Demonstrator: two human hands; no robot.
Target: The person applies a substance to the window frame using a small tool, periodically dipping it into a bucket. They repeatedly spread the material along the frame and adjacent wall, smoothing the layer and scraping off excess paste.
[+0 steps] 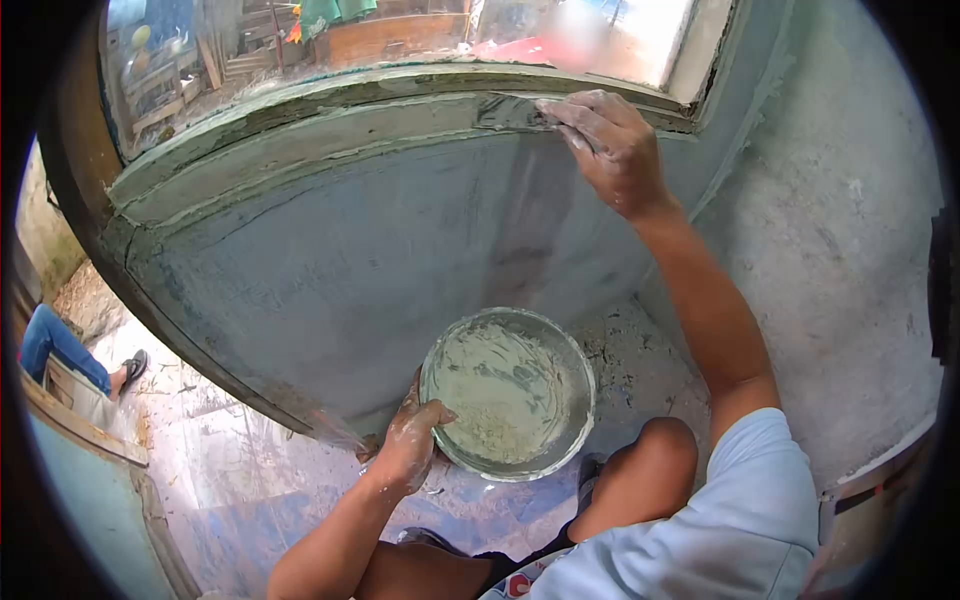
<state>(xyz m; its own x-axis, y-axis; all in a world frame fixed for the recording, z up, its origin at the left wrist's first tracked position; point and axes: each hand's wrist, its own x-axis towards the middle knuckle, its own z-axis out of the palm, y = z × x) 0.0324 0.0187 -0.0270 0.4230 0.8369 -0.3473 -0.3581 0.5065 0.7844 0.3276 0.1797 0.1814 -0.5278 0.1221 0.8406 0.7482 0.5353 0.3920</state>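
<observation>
grey-blue plastered wall (350,260) fills most of the head view, curving down from a worn, green-painted window ledge (300,115) to a stained, splattered floor (250,480). beyond the window glass, a cluttered yard is dimly seen.

the right hand (612,150), dusted with pale paste, is raised to the ledge at the upper right. its fingers are pinched together on a thin flat metal blade (510,110), which lies pressed against the ledge, pointing left, on a darker, wet-looking patch.

the left hand (410,445), also smeared, is low in the view and clamped on the left rim of a round metal bowl (590,395), thumb hooked over the edge and fingers underneath. the bowl is held tilted towards the camera, above the floor and just in front of the wall's lower part. it carries a smeared layer of pale greenish putty (490,425), thicker towards the bottom.

the person's bare knee (650,470) shows just right of the bowl, beside a light blue sleeve (740,500).

at the far left, well apart, another person's leg in blue jeans (55,345) ends in a dark sandal (133,365) on the floor.
</observation>
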